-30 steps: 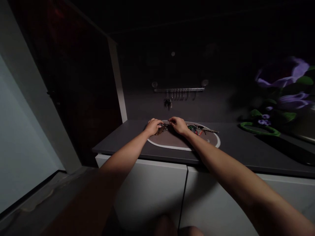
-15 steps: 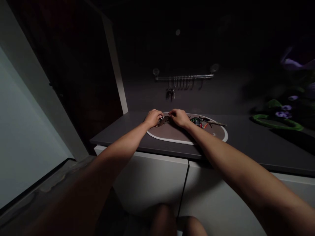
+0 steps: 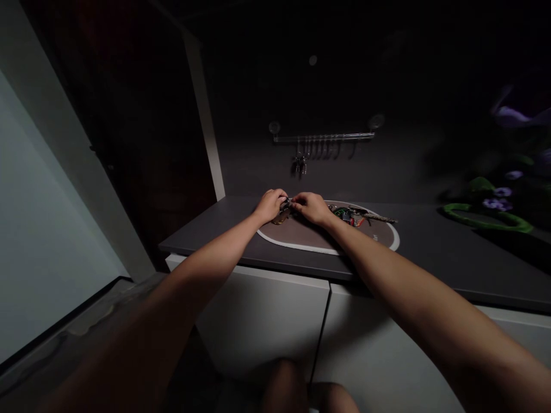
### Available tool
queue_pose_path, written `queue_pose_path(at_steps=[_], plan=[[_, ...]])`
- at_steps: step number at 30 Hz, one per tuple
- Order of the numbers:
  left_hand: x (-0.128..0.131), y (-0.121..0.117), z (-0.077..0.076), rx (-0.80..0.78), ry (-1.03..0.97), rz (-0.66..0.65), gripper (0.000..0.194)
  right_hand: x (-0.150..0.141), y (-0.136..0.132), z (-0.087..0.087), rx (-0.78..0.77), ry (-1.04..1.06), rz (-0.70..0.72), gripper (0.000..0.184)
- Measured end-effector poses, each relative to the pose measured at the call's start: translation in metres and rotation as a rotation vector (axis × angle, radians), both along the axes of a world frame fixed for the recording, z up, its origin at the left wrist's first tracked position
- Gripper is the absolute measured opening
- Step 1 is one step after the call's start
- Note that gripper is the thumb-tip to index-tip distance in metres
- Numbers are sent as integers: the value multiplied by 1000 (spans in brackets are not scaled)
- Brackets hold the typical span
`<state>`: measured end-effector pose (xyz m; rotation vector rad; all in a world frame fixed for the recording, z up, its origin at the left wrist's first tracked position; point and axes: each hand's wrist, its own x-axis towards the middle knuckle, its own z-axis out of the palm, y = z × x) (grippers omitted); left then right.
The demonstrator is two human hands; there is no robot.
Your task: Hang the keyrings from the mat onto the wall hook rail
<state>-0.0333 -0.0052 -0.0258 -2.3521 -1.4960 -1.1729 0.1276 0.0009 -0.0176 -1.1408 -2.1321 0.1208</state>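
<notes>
Over the left part of a brown oval mat (image 3: 307, 236) with a white rim, both my hands are close together. My left hand (image 3: 269, 206) is closed, its thumb and fingers pinching a small dark bunch with shiny metal parts, keys (image 3: 283, 217) by the look. From the other side, my right hand (image 3: 313, 207) meets it with thumb and forefinger pressed together at the bunch's right end. The fingers and dim light hide much of its detail. Just right of my right wrist lies a tangle of cords and small items (image 3: 345, 214), with green, red and orange bits.
A clear rail (image 3: 325, 137) with several hooks is fixed to the dark wall, a small metal bunch (image 3: 301, 164) hanging at its left. Purple flowers (image 3: 497, 202) and a green ring (image 3: 486, 217) stand on the grey counter (image 3: 434, 255) at right. White cabinet doors (image 3: 267, 321) are below.
My right thumb and fingertips have come slightly left and down onto the bunch. The bunch has turned a little between my hands. The view has shifted slightly.
</notes>
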Motion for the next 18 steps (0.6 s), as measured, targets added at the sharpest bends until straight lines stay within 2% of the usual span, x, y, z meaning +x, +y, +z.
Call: queue_pose_path(at_steps=[18], plan=[[7, -1, 2, -139, -476, -208, 15, 0, -6, 1, 25, 48, 47, 17]])
